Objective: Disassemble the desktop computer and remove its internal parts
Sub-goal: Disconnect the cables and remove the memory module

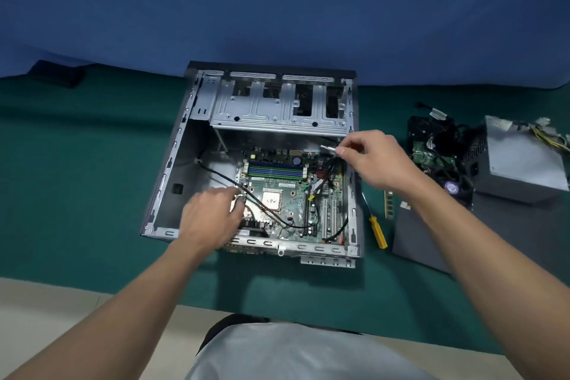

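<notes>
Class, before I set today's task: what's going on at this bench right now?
A person is taking apart a computer case lying open on the green table. The motherboard is still inside. Their right hand pinches a small silvery piece over the board's far right corner; what it is isn't clear. Their left hand is at the black cables by the board's near left, too blurred to show a grip. A power supply, memory stick and yellow-handled screwdriver lie to the right.

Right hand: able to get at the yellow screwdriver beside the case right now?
Probably yes: the yellow screwdriver lies uncovered on the mat, nothing on it. But the right hand is pinching a small silver piece, so it is not free to grip.
</notes>
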